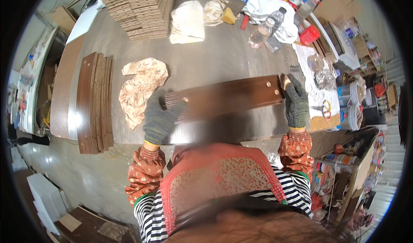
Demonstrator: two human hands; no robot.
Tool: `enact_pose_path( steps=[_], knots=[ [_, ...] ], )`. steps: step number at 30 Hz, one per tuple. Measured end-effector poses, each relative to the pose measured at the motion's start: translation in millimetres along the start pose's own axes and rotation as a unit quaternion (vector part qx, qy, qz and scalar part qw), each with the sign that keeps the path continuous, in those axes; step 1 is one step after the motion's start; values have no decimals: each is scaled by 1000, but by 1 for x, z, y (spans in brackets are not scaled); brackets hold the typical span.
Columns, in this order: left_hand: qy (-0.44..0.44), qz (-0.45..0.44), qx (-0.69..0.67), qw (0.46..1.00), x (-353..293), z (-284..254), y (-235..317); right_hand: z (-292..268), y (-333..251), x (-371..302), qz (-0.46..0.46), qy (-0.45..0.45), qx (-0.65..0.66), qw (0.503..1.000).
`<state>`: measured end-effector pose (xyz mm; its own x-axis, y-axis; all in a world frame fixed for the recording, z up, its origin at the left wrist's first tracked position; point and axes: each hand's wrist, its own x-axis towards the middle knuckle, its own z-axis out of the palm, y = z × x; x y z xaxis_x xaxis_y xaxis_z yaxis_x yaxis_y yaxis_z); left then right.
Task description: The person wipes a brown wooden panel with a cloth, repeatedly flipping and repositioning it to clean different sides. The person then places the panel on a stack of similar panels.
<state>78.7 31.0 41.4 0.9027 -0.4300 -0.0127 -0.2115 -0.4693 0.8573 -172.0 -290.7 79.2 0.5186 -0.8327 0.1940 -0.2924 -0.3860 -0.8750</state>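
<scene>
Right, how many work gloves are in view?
2: one grey glove on the left hand, another on the right hand. The far-right clutter may hide more.

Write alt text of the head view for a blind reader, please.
A gloved left hand holds one end of a brown board over a table, right hand at the other. Crumpled cloth and more boards lie to the left.

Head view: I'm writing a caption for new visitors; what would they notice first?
Probably the glossy dark brown board at the centre, held between the gloved left hand and right hand. Next, the tall stack of boards at the upper left, and the crumpled, stained cloth left of the board.
</scene>
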Motion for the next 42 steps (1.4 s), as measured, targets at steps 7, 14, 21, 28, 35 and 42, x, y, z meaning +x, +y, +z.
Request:
enact_pose_path(
  steps=[7, 14, 21, 28, 35, 42],
  knots=[
    [-152, -118, -290, 937, 17, -25, -20, 25, -18, -1, 77, -28, 168, 982],
    [-99, -140, -381, 909, 3, -43, -24, 42, -22, 13, 38, -87, 204, 974],
    [-50, -56, -353, 933, -3, -51, -18, 38, -45, 12, -24, -75, 54, 995],
    [-70, -20, -382, 921, -3, -45, -22, 89, -76, 1, -448, -103, -122, 880],
    [-89, -14, -383, 919, -5, -44, -15, 185, -93, -22, -538, -173, -188, 803],
    [-80, -22, -379, 922, -6, -45, -16, 73, -39, 30, -481, -29, -333, 810]
  ],
)
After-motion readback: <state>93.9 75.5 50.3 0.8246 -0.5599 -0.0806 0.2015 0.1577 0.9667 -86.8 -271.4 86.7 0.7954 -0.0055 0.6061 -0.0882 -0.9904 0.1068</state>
